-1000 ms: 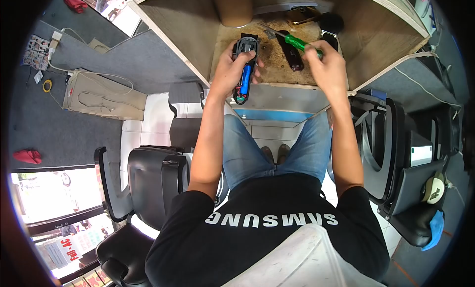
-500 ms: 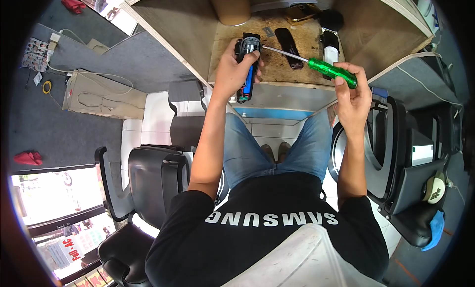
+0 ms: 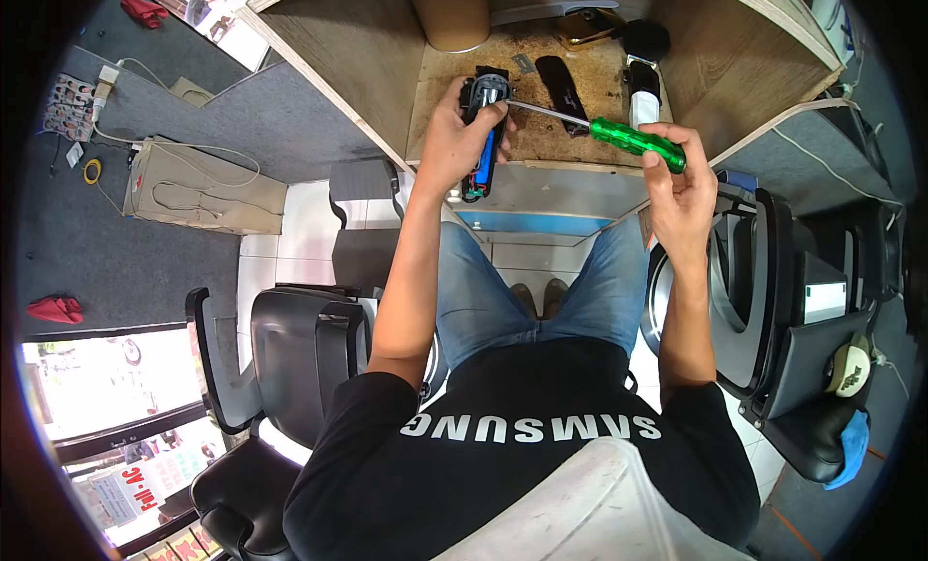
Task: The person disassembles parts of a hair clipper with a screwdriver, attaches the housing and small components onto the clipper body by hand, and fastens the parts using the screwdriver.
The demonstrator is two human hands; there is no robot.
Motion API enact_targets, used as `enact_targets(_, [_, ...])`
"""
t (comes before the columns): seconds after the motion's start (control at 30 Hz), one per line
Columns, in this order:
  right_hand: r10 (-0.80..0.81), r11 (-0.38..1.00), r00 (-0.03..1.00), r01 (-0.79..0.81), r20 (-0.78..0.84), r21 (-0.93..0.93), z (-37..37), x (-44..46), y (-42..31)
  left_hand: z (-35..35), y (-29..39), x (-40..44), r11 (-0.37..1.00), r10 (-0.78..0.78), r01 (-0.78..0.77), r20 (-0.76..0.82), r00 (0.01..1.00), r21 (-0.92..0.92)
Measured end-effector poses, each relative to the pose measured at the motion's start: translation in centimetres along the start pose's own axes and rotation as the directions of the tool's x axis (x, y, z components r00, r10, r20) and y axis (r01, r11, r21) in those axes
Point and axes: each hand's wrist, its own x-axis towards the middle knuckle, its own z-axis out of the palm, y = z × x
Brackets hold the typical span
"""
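Note:
My left hand is wrapped round an opened black clipper body, whose blue battery shows below my thumb. My right hand grips the green handle of a screwdriver. The shaft points left, and its tip is at the upper right side of the clipper body, by my left thumb; exact contact is too small to tell. Behind the shaft a dark cover lies on the worn wooden shelf. A small grey metal piece lies left of the cover.
A black and white clipper lies at the shelf's right, below a round black object. A gold clipper and a brown cylinder stand further back. Black chairs flank my legs.
My right hand has turned and moved right and down, bringing the screwdriver's tip to the clipper body. Since half a second ago it has shifted slightly left. My left hand keeps its hold.

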Motion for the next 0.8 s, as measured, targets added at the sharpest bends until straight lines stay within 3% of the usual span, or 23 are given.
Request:
enact_targets(0.13, [-0.019,1.000,1.000,0.019,-0.001,-0.012,0.1,0.1,0.0,0.0,0.0,0.0,1.000,-0.001,0.001,0.006,1.000,-0.001])
enact_targets(0.33, [-0.036,0.980,0.999,0.042,0.033,-0.195,-0.4,0.7,-1.4,0.3,0.1,0.0,1.000,0.007,-0.007,0.000,1.000,-0.010])
enact_targets(0.43, [-0.201,0.948,0.979,0.205,0.041,-0.243,-0.4,1.5,-1.7,0.3,0.1,0.0,1.000,0.006,-0.006,0.000,1.000,-0.001])
enact_targets(0.63, [-0.257,0.884,0.954,0.297,0.154,-0.361,-0.5,2.9,-4.6,0.0,-0.3,0.3,0.999,-0.007,0.006,0.012,1.000,0.036])
enact_targets(0.73, [-0.444,0.779,0.866,0.499,0.228,-0.379,-0.3,3.9,-4.8,0.0,-0.3,0.2,0.999,-0.015,0.014,0.015,1.000,0.049])
enact_targets(0.8, [-0.446,0.756,0.852,0.522,0.273,-0.395,-0.3,4.2,-5.6,0.1,-0.2,0.3,0.999,-0.017,0.016,0.015,1.000,0.051])
